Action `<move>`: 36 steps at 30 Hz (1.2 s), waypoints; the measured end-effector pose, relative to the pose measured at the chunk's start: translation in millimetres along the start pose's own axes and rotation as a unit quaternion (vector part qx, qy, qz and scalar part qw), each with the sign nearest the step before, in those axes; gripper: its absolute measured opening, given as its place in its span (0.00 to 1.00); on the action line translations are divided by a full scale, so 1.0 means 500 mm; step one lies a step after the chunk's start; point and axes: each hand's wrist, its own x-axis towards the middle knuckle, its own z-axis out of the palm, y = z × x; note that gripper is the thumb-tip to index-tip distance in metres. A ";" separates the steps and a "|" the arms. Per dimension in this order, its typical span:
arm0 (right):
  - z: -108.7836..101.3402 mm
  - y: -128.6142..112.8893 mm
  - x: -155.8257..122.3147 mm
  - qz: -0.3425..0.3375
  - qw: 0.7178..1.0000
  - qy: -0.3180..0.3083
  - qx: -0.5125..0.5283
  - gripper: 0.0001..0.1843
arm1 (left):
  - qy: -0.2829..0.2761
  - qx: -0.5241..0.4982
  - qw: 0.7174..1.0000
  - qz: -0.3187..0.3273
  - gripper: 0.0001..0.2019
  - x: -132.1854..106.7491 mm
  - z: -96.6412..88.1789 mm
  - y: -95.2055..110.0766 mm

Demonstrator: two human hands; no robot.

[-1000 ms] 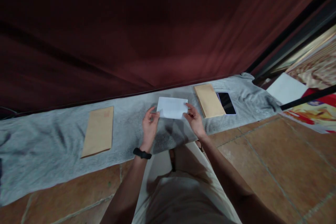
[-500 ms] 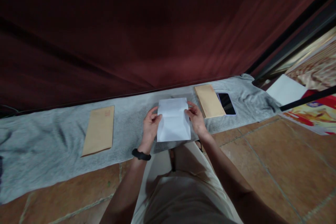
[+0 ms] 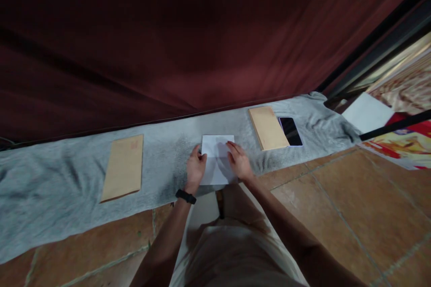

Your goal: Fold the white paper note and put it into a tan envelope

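A creased white sheet of paper (image 3: 215,171) lies low over the grey cloth in front of me, a fold line running across its middle. My left hand (image 3: 196,166) is closed on its left edge, with the thumb on top. On the opposite side my right hand (image 3: 240,162) rests on the sheet's right part, its fingers stretched out over the surface and casting a shadow there. Farther left lies a brown paper envelope (image 3: 123,168). To the right of my right hand is a stack of brown envelopes (image 3: 268,128).
A dark-screened phone (image 3: 291,131) touches the envelope stack's right side. Grey cloth (image 3: 161,152) covers the long narrow surface, with a dark red curtain (image 3: 202,54) behind it. A black bar (image 3: 397,124) and a white sheet (image 3: 367,112) are at far right.
The paper has come down lower and looks flatter and smaller. My right hand has shifted left from its right edge onto its surface. My left hand still grips the left edge.
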 end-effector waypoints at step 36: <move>-0.002 0.033 -0.030 0.057 0.985 -0.021 -0.163 0.29 | 0.028 0.197 0.964 0.174 0.27 -0.097 0.025 -0.011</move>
